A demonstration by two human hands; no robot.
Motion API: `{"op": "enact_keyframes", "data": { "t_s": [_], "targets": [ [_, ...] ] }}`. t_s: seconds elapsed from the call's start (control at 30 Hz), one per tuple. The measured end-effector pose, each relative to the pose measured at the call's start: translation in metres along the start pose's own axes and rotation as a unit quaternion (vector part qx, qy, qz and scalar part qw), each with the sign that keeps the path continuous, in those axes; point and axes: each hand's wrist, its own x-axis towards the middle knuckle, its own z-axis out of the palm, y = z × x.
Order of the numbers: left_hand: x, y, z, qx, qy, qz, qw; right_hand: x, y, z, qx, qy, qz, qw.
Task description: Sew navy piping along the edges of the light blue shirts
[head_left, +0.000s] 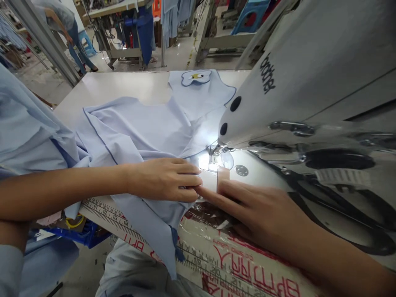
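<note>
so here's the setup: a light blue garment (133, 132) with navy piping is bunched on the worktop (102, 86), feeding toward the presser foot (215, 159) of a white brother sewing machine (309, 82). further back on the same fabric there's a stitched flower-shaped patch (196, 77).

the left hand (163, 179) lies on the cloth just in front of the foot, fingers together and slightly curled. can't tell if it's actually pinching anything or just pressing down. the right hand (256, 214) is open with its fingers spread, lying over the front edge of the cloth, and its index finger (210, 197) reaches across to touch the left hand's fingertips.

black-handled shears (338, 159) sit right of the machine. a tape measure (114, 218) runs along the worktop's front edge, beside a clear plastic sheet (235, 255) with red print. a blue crate (83, 235) is down at lower left, and a co-worker (58, 24) is bent over in the background.
</note>
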Motion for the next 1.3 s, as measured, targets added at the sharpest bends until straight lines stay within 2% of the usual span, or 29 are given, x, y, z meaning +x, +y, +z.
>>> {"op": "enact_keyframes", "data": {
  "t_s": [0.07,0.33,0.47,0.67,0.9,1.1,1.3],
  "targets": [
    [0.0,0.0,0.0,-0.008,0.004,-0.003,1.0,0.001,0.0,0.001,-0.003,-0.006,-0.002,1.0],
    [-0.002,0.0,0.003,-0.014,0.027,-0.016,0.999,-0.004,-0.002,0.003,0.011,0.039,0.009,0.999],
    [-0.004,0.004,0.006,-0.026,0.025,-0.039,0.999,-0.003,-0.002,0.002,0.017,0.038,0.007,0.999],
    [-0.008,0.008,0.009,-0.111,0.018,-0.081,0.99,-0.005,-0.001,-0.002,0.011,0.032,0.01,0.999],
    [-0.01,0.006,0.017,-0.152,0.042,-0.088,0.984,-0.004,0.001,-0.001,0.034,0.019,0.023,0.999],
    [-0.004,-0.003,0.023,-0.143,0.044,-0.084,0.985,-0.008,0.001,-0.003,0.011,0.016,0.039,0.999],
    [0.006,-0.027,0.027,-0.138,0.038,-0.055,0.988,-0.011,0.014,-0.009,-0.035,-0.018,0.048,0.998]
  ]
}}
